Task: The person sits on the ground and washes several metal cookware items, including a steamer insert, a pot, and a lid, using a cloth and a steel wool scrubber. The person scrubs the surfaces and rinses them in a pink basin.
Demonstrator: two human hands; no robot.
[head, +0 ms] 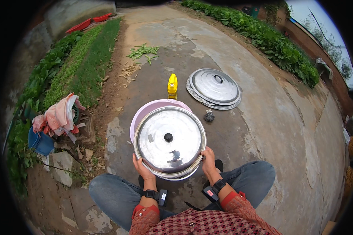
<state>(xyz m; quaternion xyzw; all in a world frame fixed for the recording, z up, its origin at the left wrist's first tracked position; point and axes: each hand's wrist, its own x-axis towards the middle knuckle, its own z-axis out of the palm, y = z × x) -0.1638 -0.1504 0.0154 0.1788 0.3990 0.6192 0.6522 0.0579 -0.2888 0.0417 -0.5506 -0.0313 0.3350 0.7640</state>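
Observation:
Between my hands is a shiny round metal pot lid (167, 152) with a black knob, apparently stacked with other metal rims beneath it. My left hand (142, 170) grips the edge at the lower left. On the right side, my right hand (208, 160) holds the rim with the thumb near the top. Partly hidden behind the lid is a pink plastic basin (139, 113). A yellow bottle with a pump top (172, 86) stands just beyond the basin. To the right lies a dark scouring ball (209, 116) on the concrete.
A large metal steamer lid (214, 85) rests on a perforated metal piece at the right. Green bean pods (142, 51) and dried pods (130, 70) lie farther off. At left, pink plastic bags (60, 114) sit above a blue bucket (41, 142). Vegetable beds (253, 32) border the path.

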